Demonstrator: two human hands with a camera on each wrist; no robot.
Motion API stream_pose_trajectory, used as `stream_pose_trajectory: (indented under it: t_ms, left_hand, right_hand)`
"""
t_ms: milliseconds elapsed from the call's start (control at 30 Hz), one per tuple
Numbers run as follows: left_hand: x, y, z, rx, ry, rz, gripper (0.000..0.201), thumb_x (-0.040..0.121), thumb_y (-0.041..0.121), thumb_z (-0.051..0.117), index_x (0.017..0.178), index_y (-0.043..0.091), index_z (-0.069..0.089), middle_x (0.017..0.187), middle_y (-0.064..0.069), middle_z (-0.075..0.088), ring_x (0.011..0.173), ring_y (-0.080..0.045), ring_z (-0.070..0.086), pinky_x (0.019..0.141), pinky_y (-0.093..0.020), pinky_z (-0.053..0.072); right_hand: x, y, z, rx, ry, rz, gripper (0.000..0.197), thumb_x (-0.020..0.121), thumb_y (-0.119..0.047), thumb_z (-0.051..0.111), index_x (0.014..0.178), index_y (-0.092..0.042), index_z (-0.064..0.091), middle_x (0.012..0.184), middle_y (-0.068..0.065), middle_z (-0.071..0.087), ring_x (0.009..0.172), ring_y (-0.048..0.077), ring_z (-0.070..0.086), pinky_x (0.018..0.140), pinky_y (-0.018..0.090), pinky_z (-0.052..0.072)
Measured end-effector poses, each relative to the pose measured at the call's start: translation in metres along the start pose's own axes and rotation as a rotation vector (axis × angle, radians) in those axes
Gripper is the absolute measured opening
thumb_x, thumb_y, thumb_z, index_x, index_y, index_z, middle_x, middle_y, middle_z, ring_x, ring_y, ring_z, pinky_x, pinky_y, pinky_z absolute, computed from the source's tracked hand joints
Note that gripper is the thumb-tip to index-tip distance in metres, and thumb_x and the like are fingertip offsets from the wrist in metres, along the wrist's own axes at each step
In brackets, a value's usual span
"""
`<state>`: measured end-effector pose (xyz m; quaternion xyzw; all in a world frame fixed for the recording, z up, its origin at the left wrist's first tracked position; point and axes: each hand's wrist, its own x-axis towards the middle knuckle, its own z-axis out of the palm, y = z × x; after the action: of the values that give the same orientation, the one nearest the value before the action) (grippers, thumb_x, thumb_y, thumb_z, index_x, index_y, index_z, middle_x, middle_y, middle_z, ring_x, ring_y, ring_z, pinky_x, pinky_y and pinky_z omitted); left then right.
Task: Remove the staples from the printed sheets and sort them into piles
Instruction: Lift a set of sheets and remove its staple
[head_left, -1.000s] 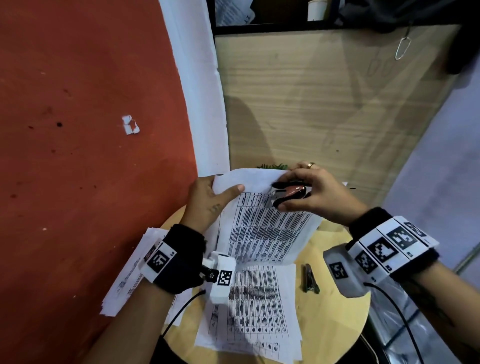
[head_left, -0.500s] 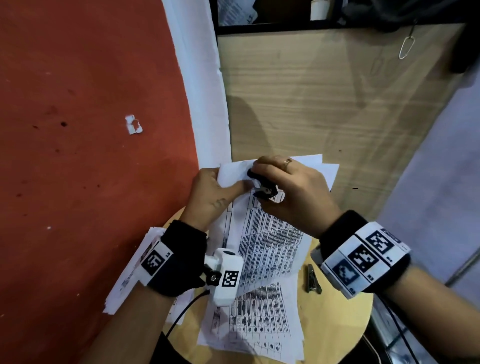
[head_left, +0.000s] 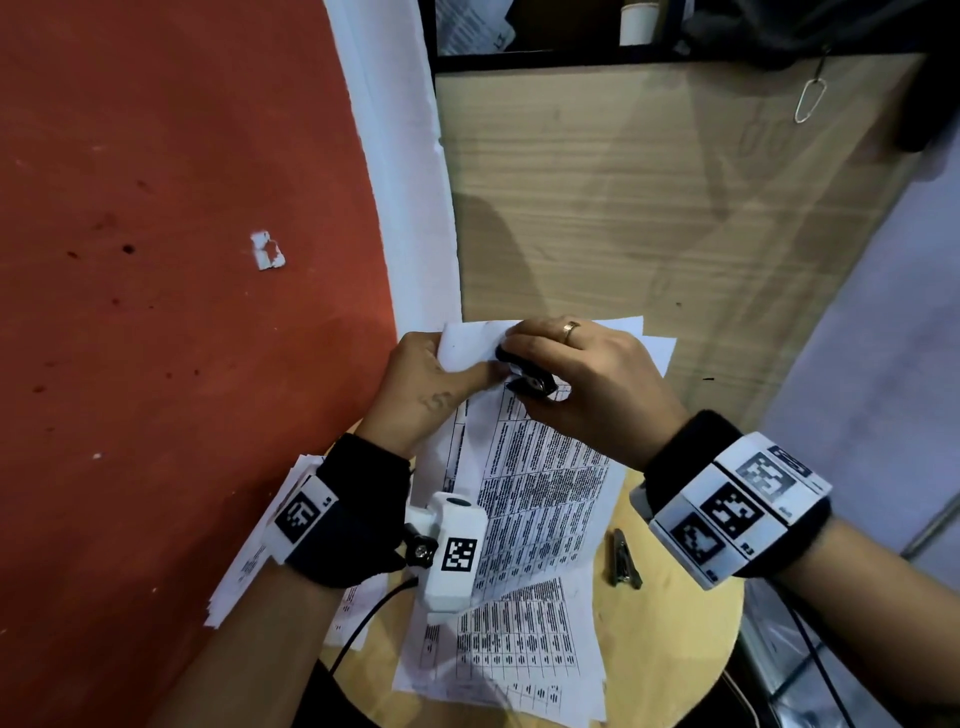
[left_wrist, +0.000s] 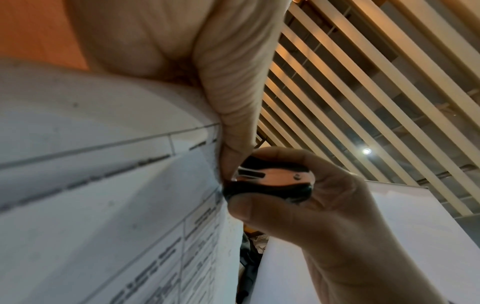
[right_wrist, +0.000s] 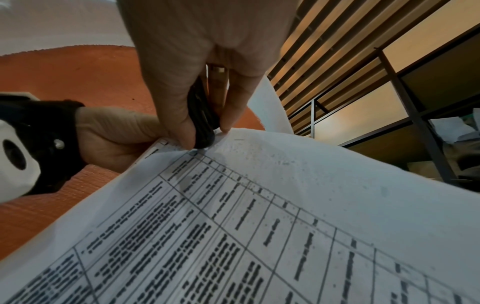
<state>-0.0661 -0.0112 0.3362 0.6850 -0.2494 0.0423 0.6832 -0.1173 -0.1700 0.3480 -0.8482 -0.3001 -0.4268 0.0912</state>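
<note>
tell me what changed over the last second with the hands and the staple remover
The right hand carried the staple remover left and up to the top corner of the held printed sheets, beside the left hand's thumb. The left hand kept pinching that corner; the pile on the table and the dark clip stayed put.

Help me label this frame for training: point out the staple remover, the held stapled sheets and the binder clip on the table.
staple remover (left_wrist: 272, 179): left wrist view, on its shiny metal middle.
held stapled sheets (head_left: 540, 499): head view, on the printed table of the front page.
binder clip (head_left: 623, 561): head view, on its dark body.
</note>
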Motion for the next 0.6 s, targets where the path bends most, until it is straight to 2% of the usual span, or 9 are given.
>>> stream_pose_trajectory:
  t_ms: [133, 367, 533, 600]
  left_hand:
    - [0.0017, -0.0003, -0.0011, -0.014, -0.042, -0.022, 0.016, 0.069, 0.005, 0.079, 0.078, 0.016, 0.072, 0.074, 0.004, 0.071, 0.075, -0.013, 0.063, 0.078, -0.033, 0.053]
    - [0.0014, -0.0019, -0.0049, 0.004, -0.141, -0.036, 0.013, 0.081, 0.003, 0.069, 0.087, 0.014, 0.071, 0.078, 0.004, 0.073, 0.075, -0.007, 0.065, 0.072, -0.025, 0.053]
    - [0.0033, -0.0021, -0.0068, -0.002, -0.110, -0.029, 0.013, 0.082, 0.002, 0.068, 0.082, 0.015, 0.071, 0.072, 0.007, 0.072, 0.070, -0.005, 0.065, 0.070, -0.023, 0.053]
    - [0.0034, -0.0036, -0.0063, -0.040, -0.112, -0.032, 0.016, 0.081, 0.001, 0.067, 0.086, 0.016, 0.070, 0.074, 0.008, 0.073, 0.073, -0.005, 0.066, 0.072, -0.022, 0.054]
  right_hand:
    - [0.0004, 0.0022, 0.0004, -0.011, -0.015, -0.020, 0.030, 0.062, -0.007, 0.070, 0.092, -0.004, 0.069, 0.094, 0.008, 0.071, 0.072, 0.031, 0.066, 0.053, 0.036, 0.054]
    - [0.0012, 0.0058, 0.0013, -0.038, -0.043, -0.080, 0.026, 0.063, -0.011, 0.065, 0.087, -0.003, 0.069, 0.083, 0.009, 0.070, 0.068, 0.030, 0.065, 0.048, 0.034, 0.052]
    - [0.0043, 0.0071, 0.0037, -0.031, -0.024, -0.085, 0.022, 0.063, -0.008, 0.067, 0.084, -0.002, 0.070, 0.080, 0.010, 0.070, 0.065, 0.029, 0.066, 0.048, 0.032, 0.052]
    - [0.0061, 0.0063, 0.0038, -0.027, -0.014, -0.083, 0.022, 0.062, -0.007, 0.067, 0.084, -0.003, 0.070, 0.080, 0.009, 0.070, 0.066, 0.028, 0.066, 0.049, 0.029, 0.052]
